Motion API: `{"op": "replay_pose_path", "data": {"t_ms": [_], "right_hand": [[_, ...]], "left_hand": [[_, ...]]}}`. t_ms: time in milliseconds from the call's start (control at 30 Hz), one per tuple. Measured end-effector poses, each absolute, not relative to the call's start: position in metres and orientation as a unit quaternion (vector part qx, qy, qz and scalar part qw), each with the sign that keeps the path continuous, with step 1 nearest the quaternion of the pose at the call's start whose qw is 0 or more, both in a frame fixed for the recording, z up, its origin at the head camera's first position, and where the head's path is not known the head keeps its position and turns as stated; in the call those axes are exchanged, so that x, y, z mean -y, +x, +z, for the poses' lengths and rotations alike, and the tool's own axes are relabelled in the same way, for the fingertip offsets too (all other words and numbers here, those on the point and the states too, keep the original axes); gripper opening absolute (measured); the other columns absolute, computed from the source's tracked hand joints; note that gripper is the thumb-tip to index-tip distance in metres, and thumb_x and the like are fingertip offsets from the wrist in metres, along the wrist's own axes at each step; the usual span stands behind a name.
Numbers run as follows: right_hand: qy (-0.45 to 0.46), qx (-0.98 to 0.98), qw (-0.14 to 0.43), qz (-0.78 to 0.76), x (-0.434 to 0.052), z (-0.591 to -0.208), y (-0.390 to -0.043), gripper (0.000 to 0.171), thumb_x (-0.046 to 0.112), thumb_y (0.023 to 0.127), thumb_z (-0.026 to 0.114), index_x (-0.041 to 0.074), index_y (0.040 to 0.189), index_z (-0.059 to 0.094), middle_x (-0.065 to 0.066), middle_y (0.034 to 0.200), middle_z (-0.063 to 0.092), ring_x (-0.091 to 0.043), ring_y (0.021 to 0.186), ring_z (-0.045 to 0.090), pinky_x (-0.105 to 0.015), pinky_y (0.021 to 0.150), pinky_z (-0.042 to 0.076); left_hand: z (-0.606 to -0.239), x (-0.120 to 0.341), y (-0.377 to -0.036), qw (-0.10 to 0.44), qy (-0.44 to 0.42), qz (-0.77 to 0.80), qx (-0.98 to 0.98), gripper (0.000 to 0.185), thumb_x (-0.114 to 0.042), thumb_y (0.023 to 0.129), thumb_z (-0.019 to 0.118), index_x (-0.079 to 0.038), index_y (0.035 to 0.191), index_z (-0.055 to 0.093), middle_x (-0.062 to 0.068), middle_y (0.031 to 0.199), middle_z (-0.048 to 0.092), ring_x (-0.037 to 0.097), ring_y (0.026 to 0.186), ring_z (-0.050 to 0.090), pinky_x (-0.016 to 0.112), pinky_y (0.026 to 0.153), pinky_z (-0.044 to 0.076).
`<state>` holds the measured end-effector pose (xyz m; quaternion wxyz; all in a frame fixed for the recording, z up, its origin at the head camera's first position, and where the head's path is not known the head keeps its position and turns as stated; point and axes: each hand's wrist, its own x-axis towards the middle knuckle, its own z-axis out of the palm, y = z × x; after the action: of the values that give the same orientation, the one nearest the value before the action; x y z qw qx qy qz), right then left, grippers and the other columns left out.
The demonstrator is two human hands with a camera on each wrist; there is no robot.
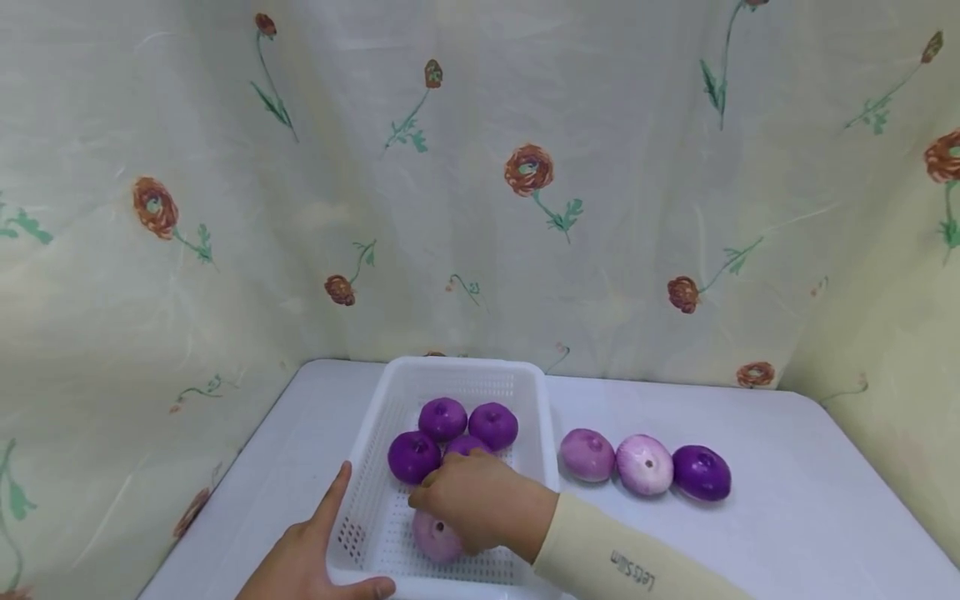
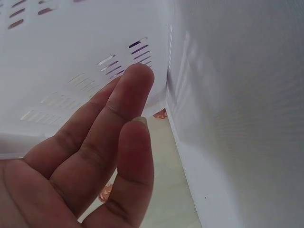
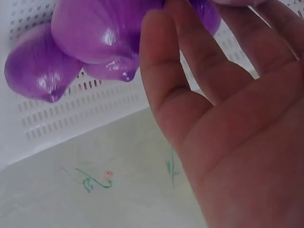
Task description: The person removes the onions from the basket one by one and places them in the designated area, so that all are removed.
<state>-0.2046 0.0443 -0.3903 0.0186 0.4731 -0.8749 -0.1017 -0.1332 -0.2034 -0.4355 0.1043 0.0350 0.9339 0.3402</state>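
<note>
A white plastic basket [image 1: 459,364] holds several purple onions. My right hand [image 1: 480,504] reaches down into it, between a purple onion [image 1: 467,446] and a pale pink onion [image 1: 437,536]. In the right wrist view its fingers [image 3: 161,52] are extended, with a glossy purple onion [image 3: 107,31] right beside them; the fingertips are partly hidden. My left hand [image 1: 300,554] is at the basket's front left corner, thumb by the front rim and index finger along the left side. Seen from the left wrist, loosely bent fingers [image 2: 135,90] lie close to the slotted basket wall [image 2: 76,61].
Right of the basket, a pinkish onion [image 1: 587,455], a whitish onion [image 1: 644,465] and a dark purple onion [image 1: 702,473] stand in a row on the white table [image 1: 795,500]. A flower-patterned curtain [image 1: 450,208] hangs behind and on both sides.
</note>
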Motion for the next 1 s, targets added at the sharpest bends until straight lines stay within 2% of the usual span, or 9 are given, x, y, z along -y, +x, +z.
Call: {"op": "replay_pose_path", "data": {"t_ms": [233,367,467,633,800,1000], "right_hand": [[0.492,0.867,0.017,-0.083,-0.042,-0.397,-0.206,0.063,0.019,0.07,0.098,0.031,0.126,0.072,0.012,0.103,0.073,-0.01,0.09,0.068,-0.031,0.087,0.058],[0.492,0.867,0.008,-0.073,-0.042,-0.395,-0.207,0.061,0.016,0.066,0.099,0.027,0.114,0.063,0.009,0.086,0.065,-0.009,0.074,0.063,-0.028,0.076,0.058],[0.491,0.869,0.001,-0.067,-0.043,-0.392,-0.208,0.066,0.017,0.062,0.101,0.026,0.112,0.059,0.009,0.082,0.061,-0.008,0.07,0.059,-0.027,0.072,0.057],[0.486,0.873,0.001,-0.041,-0.048,-0.384,-0.211,0.07,0.02,0.059,0.101,0.026,0.116,0.061,0.01,0.085,0.061,-0.006,0.073,0.057,-0.025,0.076,0.056],[0.473,0.881,-0.019,0.018,-0.058,-0.365,-0.209,0.067,0.02,0.063,0.1,0.025,0.119,0.064,0.013,0.09,0.062,-0.004,0.076,0.057,-0.024,0.079,0.056],[0.472,0.878,0.017,0.078,-0.081,-0.343,-0.206,0.069,0.024,0.068,0.098,0.021,0.129,0.066,0.013,0.11,0.068,-0.008,0.097,0.063,-0.027,0.092,0.055]], "left_hand": [[-0.436,0.203,-0.133,0.107,0.034,0.34,-0.934,0.137,-0.066,0.075,0.087,-0.016,0.171,0.003,0.02,0.141,0.062,0.032,0.112,0.068,0.065,0.094,0.054],[-0.436,0.204,-0.132,0.097,0.039,0.34,-0.935,0.137,-0.067,0.075,0.087,-0.017,0.171,0.003,0.018,0.139,0.064,0.029,0.11,0.068,0.064,0.094,0.055],[-0.437,0.204,-0.131,0.088,0.044,0.341,-0.935,0.137,-0.068,0.074,0.087,-0.018,0.172,0.004,0.018,0.139,0.064,0.028,0.109,0.068,0.063,0.095,0.055],[-0.436,0.203,-0.131,0.087,0.041,0.341,-0.935,0.137,-0.068,0.075,0.087,-0.018,0.172,0.004,0.017,0.14,0.063,0.027,0.108,0.068,0.062,0.094,0.055],[-0.435,0.201,-0.13,0.093,0.034,0.344,-0.934,0.138,-0.069,0.073,0.087,-0.019,0.172,0.003,0.014,0.14,0.064,0.025,0.106,0.068,0.061,0.092,0.056],[-0.433,0.199,-0.13,0.095,0.023,0.358,-0.929,0.14,-0.069,0.071,0.089,-0.021,0.172,0.004,0.008,0.135,0.067,0.019,0.096,0.068,0.057,0.09,0.059]]}}
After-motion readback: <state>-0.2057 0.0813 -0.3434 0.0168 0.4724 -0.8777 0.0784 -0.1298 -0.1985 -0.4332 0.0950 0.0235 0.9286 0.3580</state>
